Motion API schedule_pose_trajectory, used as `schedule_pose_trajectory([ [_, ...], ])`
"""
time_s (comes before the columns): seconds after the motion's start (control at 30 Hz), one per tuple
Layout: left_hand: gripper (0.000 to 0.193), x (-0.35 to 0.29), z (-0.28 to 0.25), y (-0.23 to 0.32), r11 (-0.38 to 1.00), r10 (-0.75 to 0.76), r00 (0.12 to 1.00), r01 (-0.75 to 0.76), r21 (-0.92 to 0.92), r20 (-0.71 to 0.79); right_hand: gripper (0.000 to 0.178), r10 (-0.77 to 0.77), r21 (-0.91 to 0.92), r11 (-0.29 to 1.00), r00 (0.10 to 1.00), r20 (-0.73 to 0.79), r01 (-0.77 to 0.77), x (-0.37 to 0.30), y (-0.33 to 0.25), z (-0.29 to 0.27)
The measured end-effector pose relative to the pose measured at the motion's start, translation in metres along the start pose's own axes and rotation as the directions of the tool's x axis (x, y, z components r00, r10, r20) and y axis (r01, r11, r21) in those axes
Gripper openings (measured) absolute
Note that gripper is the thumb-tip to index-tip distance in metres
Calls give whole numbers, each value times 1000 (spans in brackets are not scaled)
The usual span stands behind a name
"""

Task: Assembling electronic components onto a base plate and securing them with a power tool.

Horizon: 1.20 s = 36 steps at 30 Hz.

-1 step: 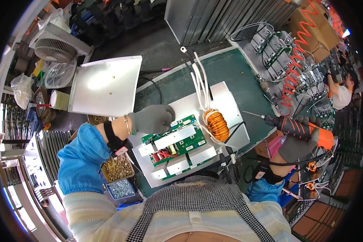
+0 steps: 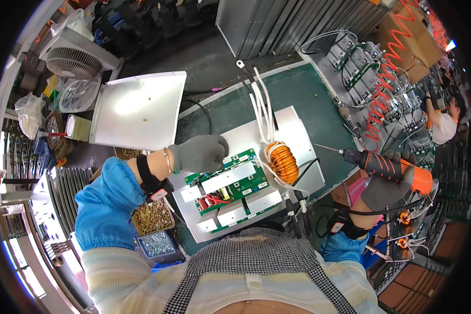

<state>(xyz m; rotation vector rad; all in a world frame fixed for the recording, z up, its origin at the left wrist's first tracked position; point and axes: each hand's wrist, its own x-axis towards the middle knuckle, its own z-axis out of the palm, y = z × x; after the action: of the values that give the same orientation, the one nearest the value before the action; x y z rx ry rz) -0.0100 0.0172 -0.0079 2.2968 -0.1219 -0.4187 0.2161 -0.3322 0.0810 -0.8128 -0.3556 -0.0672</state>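
Observation:
A green circuit board (image 2: 240,200) with pale metal heat-sink bars lies on a flat metal plate (image 2: 303,136) in front of me. At the board's far left edge, my left hand (image 2: 200,153) in a grey glove has its fingers curled down; what they hold, if anything, is hidden. My right hand (image 2: 387,189), gloved too, grips an orange-and-black electric screwdriver (image 2: 384,166) off the plate's right side. Its long thin bit points left, apart from the plate. An orange-wound toroid coil (image 2: 282,163) with white leads sits on the plate beside the board.
The plate rests on a green-topped bench (image 2: 303,86). Bins of brass-coloured fasteners (image 2: 153,217) and silver fasteners (image 2: 158,244) stand at left. A bare metal panel (image 2: 136,107) lies beyond. A red coiled hose (image 2: 384,86) hangs at right, near wired assemblies and another person (image 2: 442,123).

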Motion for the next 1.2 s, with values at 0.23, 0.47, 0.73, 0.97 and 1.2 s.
schedule_pose_trajectory([
  [0.23,23,-3,-4,-2,972,-144,983,163,-172,115,37,52,-19,999,998,47,-51,0,13,2],
  [0.47,21,-45,-31,-7,690,-443,895,305,-656,-51,33,128,65,989,990,59,-132,6,10,-14],
  [0.73,22,-170,22,19,442,-791,481,20,-897,-378,39,315,99,935,924,215,-341,28,-6,-46],
  [0.97,20,-242,187,78,352,-929,176,153,-923,-325,32,-15,-394,906,941,339,156,57,0,-60],
  [1.2,20,-203,314,113,313,-950,14,60,-948,-313,23,-16,-242,964,933,359,110,19,-8,-1],
])
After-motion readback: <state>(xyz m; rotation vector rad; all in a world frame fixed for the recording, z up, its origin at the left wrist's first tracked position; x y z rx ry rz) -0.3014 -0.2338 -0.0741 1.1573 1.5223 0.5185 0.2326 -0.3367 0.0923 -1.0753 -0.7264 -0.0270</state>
